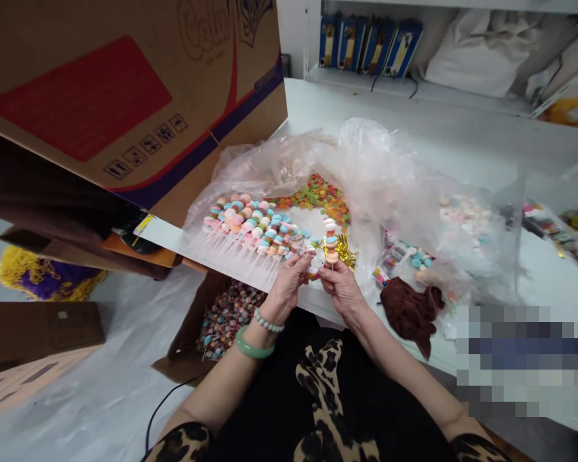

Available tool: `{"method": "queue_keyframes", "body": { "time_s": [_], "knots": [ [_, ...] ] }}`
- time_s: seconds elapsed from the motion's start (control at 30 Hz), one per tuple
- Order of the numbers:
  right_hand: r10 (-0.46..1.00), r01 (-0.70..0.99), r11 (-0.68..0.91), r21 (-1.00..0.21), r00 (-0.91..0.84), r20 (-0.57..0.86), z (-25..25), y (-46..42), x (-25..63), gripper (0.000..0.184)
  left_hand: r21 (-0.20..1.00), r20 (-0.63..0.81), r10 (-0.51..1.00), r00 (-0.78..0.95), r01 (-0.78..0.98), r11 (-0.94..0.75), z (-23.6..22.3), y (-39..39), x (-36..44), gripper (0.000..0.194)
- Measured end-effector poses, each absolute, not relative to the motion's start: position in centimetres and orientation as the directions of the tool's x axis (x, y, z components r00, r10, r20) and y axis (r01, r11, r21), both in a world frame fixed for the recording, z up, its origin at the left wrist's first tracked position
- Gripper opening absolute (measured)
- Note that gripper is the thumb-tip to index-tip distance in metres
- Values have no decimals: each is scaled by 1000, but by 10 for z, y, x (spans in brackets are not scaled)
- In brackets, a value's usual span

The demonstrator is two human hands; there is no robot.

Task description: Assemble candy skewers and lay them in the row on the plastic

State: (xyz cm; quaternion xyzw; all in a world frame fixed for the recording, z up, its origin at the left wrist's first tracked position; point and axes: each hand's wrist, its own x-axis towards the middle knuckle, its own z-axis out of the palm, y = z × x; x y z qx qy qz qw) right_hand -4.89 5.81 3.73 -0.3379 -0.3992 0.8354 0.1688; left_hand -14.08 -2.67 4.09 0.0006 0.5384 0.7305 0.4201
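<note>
My right hand (341, 285) is closed round the lower end of a candy skewer (330, 241), which stands upright with white, blue, orange and brown pieces on it. Just left of it, my left hand (293, 277) pinches what looks like a small clear plastic wrapper (302, 244), partly hidden by the fingers. Beyond my left hand lie rows of candy skewers (250, 221), their white sticks toward me. Gold twist ties (347, 253) are heaped behind my right hand. Small ring-shaped gummies (320, 192) in orange, green and red lie farther back.
A large cardboard box (197, 96) stands at the left on the white table (462, 144). Clear plastic sheeting (376, 154) surrounds the candy. A brown cloth (409, 311) lies at the right. Below the table edge, an open carton (183, 330) holds many finished-looking skewers.
</note>
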Motion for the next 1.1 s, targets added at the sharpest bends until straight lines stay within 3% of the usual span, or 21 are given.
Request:
{"method": "queue_keyframes", "body": {
  "time_s": [0.17,0.4,0.53,0.6,0.7,0.8,0.97,1.1],
  "knots": [
    [614,-2,-519,-855,-696,-371,37,56,-51,26,842,-446,445,-776,-532,-84,34,-28,-155,38],
    [622,91,-531,-843,-633,-460,20,63,-52,25,608,-568,449,-689,-720,-336,38,-26,-169,16],
    [610,103,-546,-831,-632,-479,19,63,-55,29,627,-566,374,-735,-678,-384,40,-25,-168,19],
    [631,99,-541,-835,-609,-481,20,62,-58,31,635,-561,406,-721,-690,-348,42,-26,-162,23],
    [663,91,-493,-865,-605,-442,16,61,-58,31,612,-624,531,-574,-781,-125,42,-26,-151,32],
    [681,79,-405,-911,-639,-358,11,61,-54,27,617,-675,542,-501,-786,42,37,-24,-146,27],
    [660,91,-406,-909,-659,-361,18,58,-50,29,725,-555,505,-661,-682,-96,25,-19,-144,29],
    [588,89,-512,-854,-689,-424,35,55,-56,30,700,-492,559,-668,-685,-202,27,-16,-142,29]
  ]
}}
